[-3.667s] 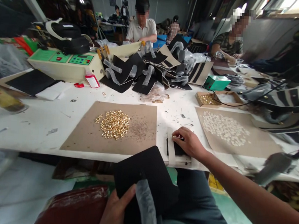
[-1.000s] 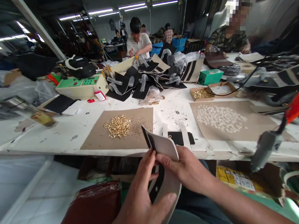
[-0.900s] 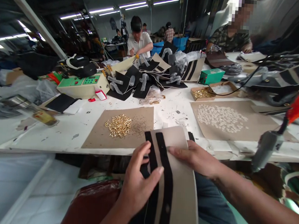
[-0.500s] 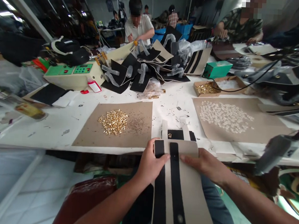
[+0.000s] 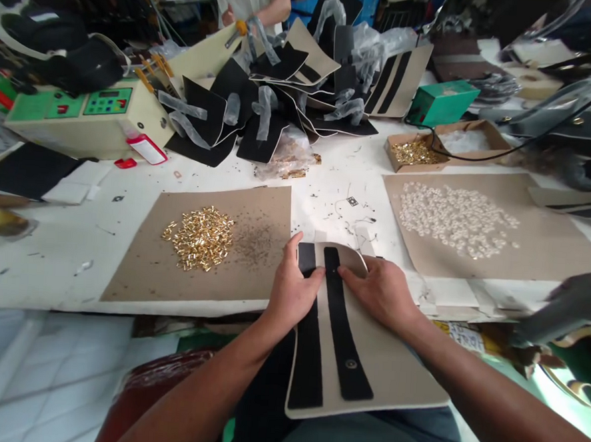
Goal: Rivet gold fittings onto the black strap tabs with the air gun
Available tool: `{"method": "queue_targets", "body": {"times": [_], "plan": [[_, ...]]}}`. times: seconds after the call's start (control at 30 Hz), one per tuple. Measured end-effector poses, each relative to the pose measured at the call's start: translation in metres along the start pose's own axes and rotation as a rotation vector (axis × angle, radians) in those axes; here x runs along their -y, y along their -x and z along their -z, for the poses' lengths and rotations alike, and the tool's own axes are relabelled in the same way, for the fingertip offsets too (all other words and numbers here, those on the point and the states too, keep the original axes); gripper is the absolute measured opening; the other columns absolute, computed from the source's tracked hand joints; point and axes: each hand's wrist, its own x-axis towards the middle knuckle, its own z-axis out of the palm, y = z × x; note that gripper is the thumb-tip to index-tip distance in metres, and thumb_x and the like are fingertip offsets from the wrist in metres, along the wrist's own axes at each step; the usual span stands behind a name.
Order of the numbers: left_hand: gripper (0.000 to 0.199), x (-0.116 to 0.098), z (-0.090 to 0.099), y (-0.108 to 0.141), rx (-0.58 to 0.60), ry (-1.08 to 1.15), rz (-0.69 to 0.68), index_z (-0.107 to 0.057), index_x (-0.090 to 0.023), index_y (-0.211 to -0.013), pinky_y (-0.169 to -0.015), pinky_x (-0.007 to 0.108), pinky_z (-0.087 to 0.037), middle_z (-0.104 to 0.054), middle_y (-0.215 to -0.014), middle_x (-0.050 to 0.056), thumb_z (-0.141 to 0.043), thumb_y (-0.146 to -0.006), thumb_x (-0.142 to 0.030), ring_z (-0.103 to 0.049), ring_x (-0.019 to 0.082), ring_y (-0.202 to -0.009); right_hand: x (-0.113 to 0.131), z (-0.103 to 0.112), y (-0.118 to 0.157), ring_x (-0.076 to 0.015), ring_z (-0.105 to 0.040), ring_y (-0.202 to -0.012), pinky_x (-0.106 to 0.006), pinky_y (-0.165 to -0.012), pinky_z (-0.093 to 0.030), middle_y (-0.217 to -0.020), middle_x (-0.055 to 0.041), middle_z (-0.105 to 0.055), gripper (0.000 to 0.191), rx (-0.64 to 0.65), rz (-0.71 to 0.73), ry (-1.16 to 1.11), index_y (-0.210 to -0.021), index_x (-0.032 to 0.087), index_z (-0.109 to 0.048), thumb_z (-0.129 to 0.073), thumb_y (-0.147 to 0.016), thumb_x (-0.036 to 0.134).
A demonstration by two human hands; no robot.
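A beige leather panel (image 5: 384,360) with two black strips lies tilted over my lap, its far end at the table edge. My left hand (image 5: 294,291) grips its upper left side, thumb on top. My right hand (image 5: 381,289) holds the upper right side, its thumb pressing near a small hole in the longer black strip (image 5: 339,310). Low on that strip sits a round metal snap (image 5: 351,364). The fingers beneath the panel are hidden. The panel's far right corner curls up. White tabs (image 5: 363,238) show behind its far edge.
Gold metal pieces (image 5: 204,237) are heaped on a brown sheet (image 5: 137,265) at left. Clear rings (image 5: 450,217) cover another brown sheet (image 5: 549,250) at right. Black panels (image 5: 263,136) pile up behind, beside a control box (image 5: 91,118). A grey lamp-like object (image 5: 565,304) juts in at right.
My view has tipped downward and closer. Both hands still hold the panel, whose near end has risen into full view, and its far edge now covers most of the black piece behind.
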Motion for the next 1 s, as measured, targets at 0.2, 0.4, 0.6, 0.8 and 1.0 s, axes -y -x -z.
{"method": "queue_targets", "body": {"times": [0.2,0.4,0.6,0.8,1.0], "plan": [[0.078,0.003,-0.001,-0.003,0.033,-0.015,-0.015,-0.038,-0.022,-0.156,-0.117,0.048,-0.049,-0.061,-0.148,0.013,-0.072,-0.086,-0.016,-0.060,0.032,-0.137,-0.003,-0.005,-0.006,-0.0257,-0.068,-0.073,-0.032,-0.064,-0.038,-0.078,-0.0066,-0.074,0.032,0.011,0.050,0.138,-0.087,0.023,-0.071,-0.056,-0.095,0.051],[0.078,0.003,0.001,-0.003,0.057,-0.054,-0.023,-0.037,-0.021,-0.157,-0.119,0.047,-0.049,-0.058,-0.154,0.013,-0.071,-0.087,-0.014,-0.057,0.032,-0.141,-0.001,-0.005,-0.008,-0.0282,-0.070,-0.079,-0.033,-0.067,-0.040,-0.087,-0.0089,-0.077,0.032,0.037,0.048,0.221,-0.102,0.023,-0.074,-0.057,-0.095,0.050],[0.077,0.006,0.001,-0.002,0.066,-0.049,-0.050,-0.036,-0.022,-0.158,-0.120,0.048,-0.047,-0.056,-0.156,0.013,-0.070,-0.089,-0.014,-0.057,0.030,-0.142,-0.001,-0.005,-0.009,-0.0271,-0.070,-0.077,-0.033,-0.066,-0.039,-0.084,-0.0073,-0.076,0.031,0.065,0.049,0.228,-0.102,0.024,-0.073,-0.056,-0.096,0.050],[0.078,0.005,0.002,-0.003,0.074,-0.049,-0.038,-0.037,-0.023,-0.157,-0.118,0.050,-0.049,-0.058,-0.154,0.013,-0.071,-0.088,-0.014,-0.058,0.032,-0.140,0.001,-0.004,-0.010,-0.0279,-0.070,-0.077,-0.033,-0.066,-0.039,-0.084,-0.0078,-0.076,0.030,0.074,0.038,0.244,-0.101,0.024,-0.073,-0.057,-0.096,0.049],[0.079,0.006,0.001,-0.006,0.079,-0.061,-0.008,-0.037,-0.023,-0.158,-0.116,0.052,-0.050,-0.062,-0.149,0.014,-0.071,-0.087,-0.016,-0.061,0.034,-0.135,0.002,-0.002,-0.012,-0.0303,-0.071,-0.078,-0.034,-0.066,-0.040,-0.082,-0.0094,-0.075,0.032,0.086,0.024,0.264,-0.103,0.023,-0.073,-0.057,-0.095,0.049]]}}
